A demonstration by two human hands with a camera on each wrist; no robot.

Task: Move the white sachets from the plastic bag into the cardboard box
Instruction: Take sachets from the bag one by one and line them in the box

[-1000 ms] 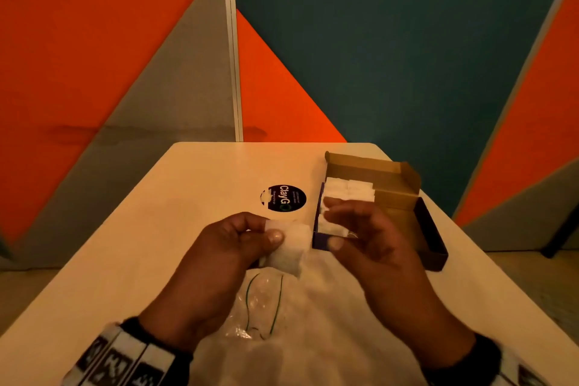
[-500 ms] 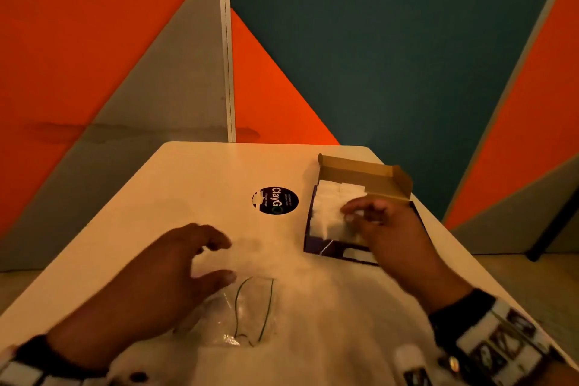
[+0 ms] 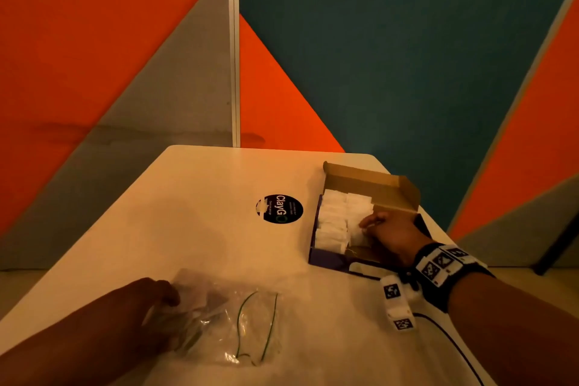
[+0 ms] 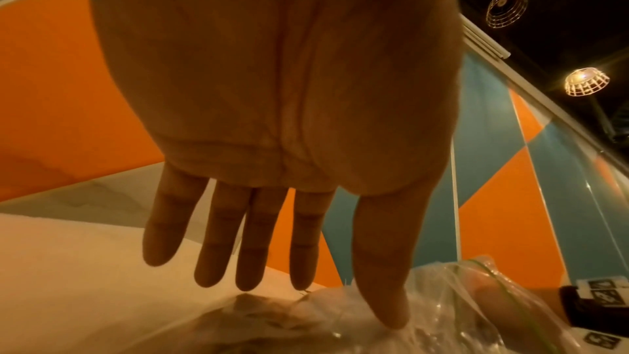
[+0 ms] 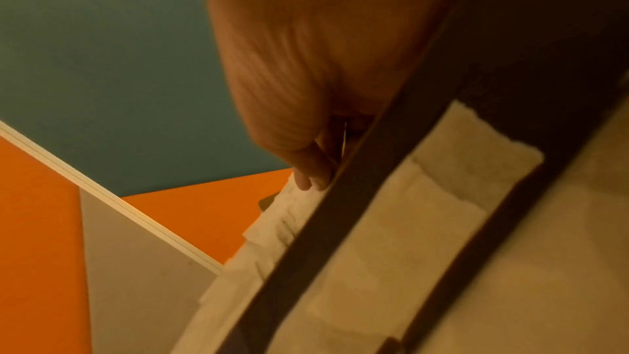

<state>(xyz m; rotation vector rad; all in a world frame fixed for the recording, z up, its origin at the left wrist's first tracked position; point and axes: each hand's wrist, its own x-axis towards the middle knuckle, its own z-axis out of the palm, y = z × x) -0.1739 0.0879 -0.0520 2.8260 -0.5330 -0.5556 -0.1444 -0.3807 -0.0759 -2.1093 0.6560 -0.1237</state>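
An open cardboard box (image 3: 369, 182) with dark sides stands at the table's right, holding two rows of upright white sachets (image 3: 332, 219). My right hand (image 3: 365, 226) is inside it, fingers curled onto a sachet in the right row. The right wrist view shows those fingertips (image 5: 311, 182) on the sachet tops (image 5: 279, 222) behind the box's dark wall (image 5: 340, 211). A crumpled clear plastic bag (image 3: 238, 320) with green lines lies near the front edge. My left hand (image 3: 170, 294) rests at its left end. In the left wrist view its fingers (image 4: 251, 252) are straight and the thumb touches the bag (image 4: 442, 306).
The cream table (image 3: 188, 213) carries a round black ClayGo sticker (image 3: 279, 209) left of the box. A thin cable (image 3: 438, 329) trails from my right wrist band across the near right. Orange, grey and teal wall panels stand behind the table's far edge.
The sachet passed from between both hands into the box with my right hand. My left hand let go, dropped back toward me and settled on the bag.
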